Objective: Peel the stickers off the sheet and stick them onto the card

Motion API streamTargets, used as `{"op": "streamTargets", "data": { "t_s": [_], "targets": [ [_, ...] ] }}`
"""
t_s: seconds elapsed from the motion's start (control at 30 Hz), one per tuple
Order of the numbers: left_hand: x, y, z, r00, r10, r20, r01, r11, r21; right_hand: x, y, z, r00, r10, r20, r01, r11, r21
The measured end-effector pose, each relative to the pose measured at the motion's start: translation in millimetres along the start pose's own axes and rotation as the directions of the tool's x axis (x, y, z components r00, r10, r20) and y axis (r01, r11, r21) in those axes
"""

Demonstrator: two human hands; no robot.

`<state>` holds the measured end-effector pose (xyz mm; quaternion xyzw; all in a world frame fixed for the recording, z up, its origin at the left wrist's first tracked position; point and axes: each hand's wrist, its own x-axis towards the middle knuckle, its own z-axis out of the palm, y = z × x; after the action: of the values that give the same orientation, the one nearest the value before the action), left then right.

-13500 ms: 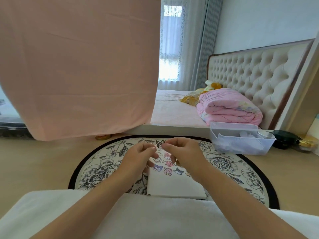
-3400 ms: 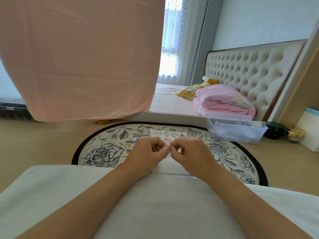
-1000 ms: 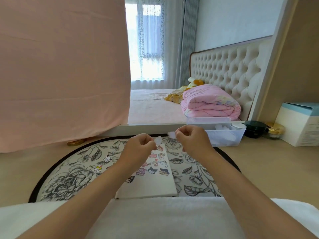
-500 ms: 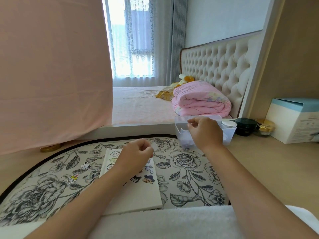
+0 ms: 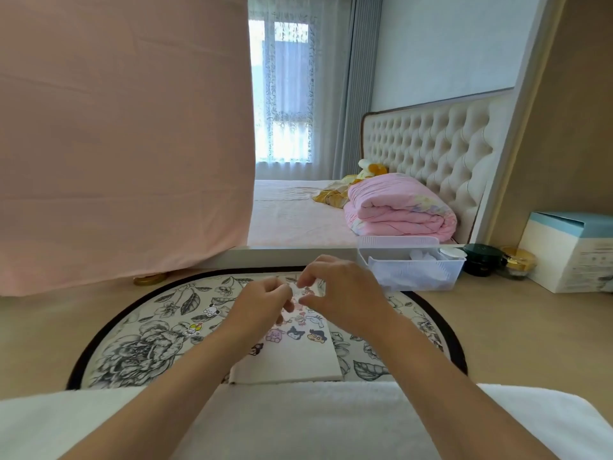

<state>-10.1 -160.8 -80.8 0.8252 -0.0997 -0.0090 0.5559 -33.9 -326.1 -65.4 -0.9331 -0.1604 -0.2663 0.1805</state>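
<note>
A white card [image 5: 292,361] lies on the round floral mat [image 5: 142,346], with several cartoon stickers in rows on its far half. My left hand [image 5: 262,307] and my right hand [image 5: 345,297] meet just above the card's far end. Between their fingertips they pinch a small translucent sticker piece [image 5: 294,290]. Both hands have curled fingers, and they hide the card's top edge. Two loose stickers [image 5: 209,310] lie on the mat left of the card.
A clear plastic bin [image 5: 411,270] with white scraps stands right of the mat. Beyond it are a dark jar [image 5: 481,260], a gold jar [image 5: 517,265] and a white-blue box [image 5: 570,254]. Pink cloth [image 5: 122,144] hangs at left. A white towel [image 5: 298,423] covers the near edge.
My right hand has come back from the plastic bin to the left hand over the card. The two hands now pinch the small piece together. The camera has turned back left.
</note>
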Motion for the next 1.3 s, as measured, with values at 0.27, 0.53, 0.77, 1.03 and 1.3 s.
{"op": "streamTargets", "data": {
  "t_s": [0.27, 0.53, 0.77, 1.03, 1.3],
  "targets": [
    [-34, -12, -29, 0.999, -0.036, 0.013, 0.037, 0.998, -0.047, -19, -41, 23, 0.986, -0.105, -0.126, 0.096, 0.992, -0.078],
    [-55, -22, -47, 0.99, -0.114, 0.083, 0.132, 0.956, -0.263, -29, -56, 39, 0.99, 0.13, -0.048, -0.114, 0.961, 0.251],
    [-54, -38, -44, 0.998, 0.066, -0.019, -0.068, 0.989, -0.132, -31, -58, 34, 0.832, 0.381, 0.405, -0.53, 0.325, 0.783],
    [-49, -48, -48, 0.988, 0.143, -0.057, -0.141, 0.989, 0.042, -32, -55, 39, 0.836, 0.448, 0.316, -0.529, 0.511, 0.677],
    [-55, -46, -54, 0.955, 0.295, -0.02, -0.251, 0.845, 0.473, -28, -46, 35, 0.947, 0.294, 0.128, -0.32, 0.857, 0.404]
  ]
}}
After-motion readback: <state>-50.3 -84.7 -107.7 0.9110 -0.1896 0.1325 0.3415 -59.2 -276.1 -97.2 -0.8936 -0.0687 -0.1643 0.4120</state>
